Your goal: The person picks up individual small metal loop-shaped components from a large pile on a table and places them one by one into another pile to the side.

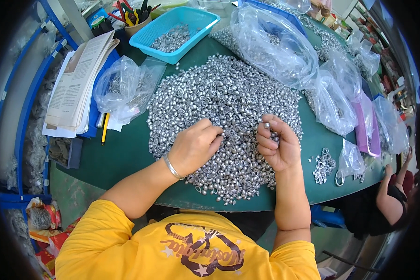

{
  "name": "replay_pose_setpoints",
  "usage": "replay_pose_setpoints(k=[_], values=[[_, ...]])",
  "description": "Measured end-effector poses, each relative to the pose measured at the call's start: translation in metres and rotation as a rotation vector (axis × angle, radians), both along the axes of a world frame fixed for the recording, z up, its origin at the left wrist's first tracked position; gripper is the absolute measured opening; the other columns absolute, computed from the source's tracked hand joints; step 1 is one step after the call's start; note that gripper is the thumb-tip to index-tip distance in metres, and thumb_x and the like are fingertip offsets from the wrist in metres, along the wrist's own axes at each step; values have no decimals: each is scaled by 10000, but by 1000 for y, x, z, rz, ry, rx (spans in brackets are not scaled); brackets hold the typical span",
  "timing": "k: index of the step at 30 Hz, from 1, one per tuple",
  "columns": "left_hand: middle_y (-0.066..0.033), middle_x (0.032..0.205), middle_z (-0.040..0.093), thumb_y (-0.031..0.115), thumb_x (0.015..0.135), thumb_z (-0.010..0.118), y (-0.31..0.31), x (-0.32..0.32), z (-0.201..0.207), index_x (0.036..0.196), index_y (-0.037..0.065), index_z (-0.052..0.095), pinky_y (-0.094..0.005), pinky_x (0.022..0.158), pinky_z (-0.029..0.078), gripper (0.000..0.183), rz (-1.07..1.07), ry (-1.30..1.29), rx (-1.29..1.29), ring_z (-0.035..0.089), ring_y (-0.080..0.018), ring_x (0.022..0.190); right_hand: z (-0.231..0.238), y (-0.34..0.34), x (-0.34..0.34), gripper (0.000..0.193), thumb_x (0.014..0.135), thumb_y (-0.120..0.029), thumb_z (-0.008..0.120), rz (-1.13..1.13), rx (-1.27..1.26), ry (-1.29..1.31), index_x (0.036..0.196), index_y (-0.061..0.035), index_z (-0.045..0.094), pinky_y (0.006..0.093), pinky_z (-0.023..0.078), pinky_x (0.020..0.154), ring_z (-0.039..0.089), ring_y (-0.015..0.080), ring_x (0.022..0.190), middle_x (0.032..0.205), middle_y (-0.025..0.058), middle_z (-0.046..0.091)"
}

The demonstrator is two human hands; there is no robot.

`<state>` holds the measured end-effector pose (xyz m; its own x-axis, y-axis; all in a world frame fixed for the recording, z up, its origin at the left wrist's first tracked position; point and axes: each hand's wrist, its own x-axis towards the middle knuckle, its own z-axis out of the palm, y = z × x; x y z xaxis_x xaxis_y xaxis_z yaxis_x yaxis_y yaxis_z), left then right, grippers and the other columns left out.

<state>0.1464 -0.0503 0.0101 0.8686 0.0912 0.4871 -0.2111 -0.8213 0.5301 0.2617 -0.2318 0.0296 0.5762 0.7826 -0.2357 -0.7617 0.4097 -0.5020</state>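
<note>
Apparently the right hand [281, 145] has its fingers pinched on a silvery piece [267, 125] over the pile [210, 93] (light, hard and slippery, I'd guess, best gripped by its sides), while the left hand [194, 146] curls nearly closed, contents unclear.

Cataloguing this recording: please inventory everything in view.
Table: one, green, centre
Domed pieces: many, silver, centre
Basket: one, turquoise, top
Plastic bags: several, clear, both sides
Metal rings: several, silver, right
Paper stack: one, whitish, left
Tray: one, purple, right
Tool cup: one, tan, top
Shelving: one, blue, left
Coworker: one, dark clothes, right
Bracelet: one, silver, left wrist
Shirt: one, yellow, bottom
Left hand: one, bare, over heap
Right hand: one, bare, fingers holding piece
</note>
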Motion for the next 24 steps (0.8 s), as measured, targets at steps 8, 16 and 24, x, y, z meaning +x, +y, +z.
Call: replay_pose_setpoints(k=[8, 16, 24], values=[[-2, 646, 502, 30, 673, 707, 1, -1, 9, 728, 37, 597, -207, 484, 359, 123, -52, 66, -495, 446, -69, 533, -6, 0, 2, 142, 842, -63, 461, 92, -5, -17, 937, 19, 526, 165, 262, 360, 348, 57, 420, 741, 114, 554], [7, 663, 486, -2, 745, 637, 8, -5, 7, 818, 35, 567, -183, 450, 307, 107, -187, 217, -1280, 405, -54, 542, -7, 2, -1, 120, 854, -77, 492, 72, -7, -85, 936, 3, 530, 155, 266, 372, 356, 51, 439, 769, 104, 562], [-43, 757, 488, 52, 779, 464, 24, -3, 10, 791, 65, 489, -151, 399, 267, 30, -408, 255, -1973, 354, -52, 480, 4, 14, -28, 77, 766, -75, 602, -35, -625, -1008, 779, 1, 599, 235, 375, 416, 496, 120, 469, 592, 78, 557]])
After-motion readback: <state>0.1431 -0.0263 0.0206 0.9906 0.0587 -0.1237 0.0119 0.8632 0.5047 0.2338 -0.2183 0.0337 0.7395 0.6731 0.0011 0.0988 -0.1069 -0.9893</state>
